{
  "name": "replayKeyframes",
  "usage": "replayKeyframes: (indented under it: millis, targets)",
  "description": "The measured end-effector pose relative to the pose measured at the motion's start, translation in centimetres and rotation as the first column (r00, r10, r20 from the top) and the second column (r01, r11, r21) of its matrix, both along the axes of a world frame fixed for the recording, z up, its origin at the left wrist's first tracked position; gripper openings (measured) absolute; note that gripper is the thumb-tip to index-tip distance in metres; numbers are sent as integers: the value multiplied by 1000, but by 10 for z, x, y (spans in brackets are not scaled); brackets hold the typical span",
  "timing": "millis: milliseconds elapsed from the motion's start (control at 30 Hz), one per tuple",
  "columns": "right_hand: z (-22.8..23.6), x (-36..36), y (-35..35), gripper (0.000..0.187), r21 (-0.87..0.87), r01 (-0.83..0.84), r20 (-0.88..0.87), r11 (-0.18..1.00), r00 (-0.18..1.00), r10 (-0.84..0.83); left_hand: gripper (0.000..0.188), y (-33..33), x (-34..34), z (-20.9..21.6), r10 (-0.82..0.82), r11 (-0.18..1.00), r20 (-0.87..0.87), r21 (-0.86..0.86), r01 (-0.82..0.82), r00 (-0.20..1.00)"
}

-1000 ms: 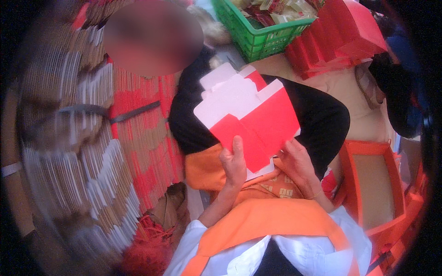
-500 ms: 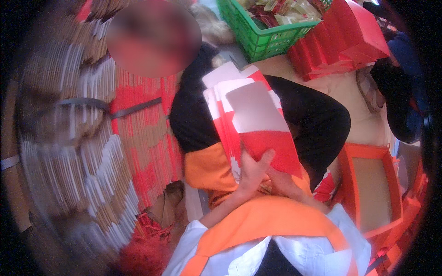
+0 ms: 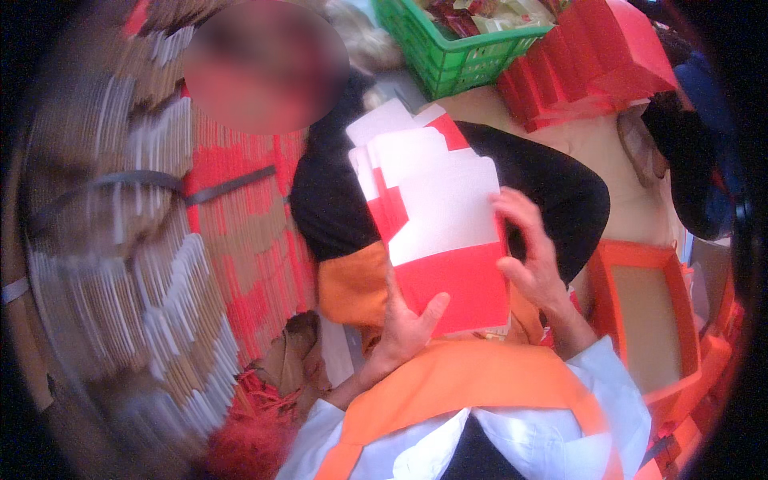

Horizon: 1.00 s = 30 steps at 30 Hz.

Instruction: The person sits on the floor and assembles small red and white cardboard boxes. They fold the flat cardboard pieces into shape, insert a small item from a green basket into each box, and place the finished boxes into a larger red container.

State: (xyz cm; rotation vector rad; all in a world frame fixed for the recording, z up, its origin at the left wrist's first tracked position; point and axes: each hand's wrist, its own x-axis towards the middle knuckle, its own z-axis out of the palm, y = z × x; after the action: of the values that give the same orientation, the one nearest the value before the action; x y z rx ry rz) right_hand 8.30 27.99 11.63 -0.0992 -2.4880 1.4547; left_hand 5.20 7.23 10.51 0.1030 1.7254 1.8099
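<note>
A stack of flat red-and-white cardboard cartons (image 3: 450,276) lies over my lap, white flaps fanned at its far end. At the lower left corner, my left hand (image 3: 406,324) grips the stack, thumb on the red face and fingers mostly hidden along the side and underneath. Beside the right edge, my right hand (image 3: 534,252) is curved with thumb and fingers apart. Its fingertips are at the edge of the top carton; whether they touch it I cannot tell.
Long rows of flat cartons (image 3: 232,264), strapped together, stand to the left. A green crate (image 3: 464,68) of packets and red boxes (image 3: 584,64) are at the far side. An orange-red open tray (image 3: 604,320) lies at right. Another person's dark-clothed leg (image 3: 684,168) shows far right.
My right hand has moved from the stack's near end up to its right edge, its fingers spreading. My left hand has shifted left to the near corner. The top carton has straightened over the stack.
</note>
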Motion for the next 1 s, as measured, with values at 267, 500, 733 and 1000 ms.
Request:
replayKeyframes:
  millis: [267, 500, 733, 1000]
  targets:
    - [-40, 30, -22, 18, -243, -163, 198, 956, 957, 213, 55, -28, 4, -38, -208, 978, -292, -99, 186, 933]
    - [-55, 33, -31, 11, -468, -66, 101, 881, 987, 128, 30, -41, -35, -52, -531, 847, -474, -302, 437, 702]
    - [-53, 21, -46, 32, -822, 188, 173, 538, 982, -80, 24, 2, 2, -48, 330, 923, -246, 286, -257, 911]
    - [-37, 19, -45, 19, -720, 156, 213, 676, 977, 1, 20, -4, -18, -31, -40, 998, -487, -70, 7, 873]
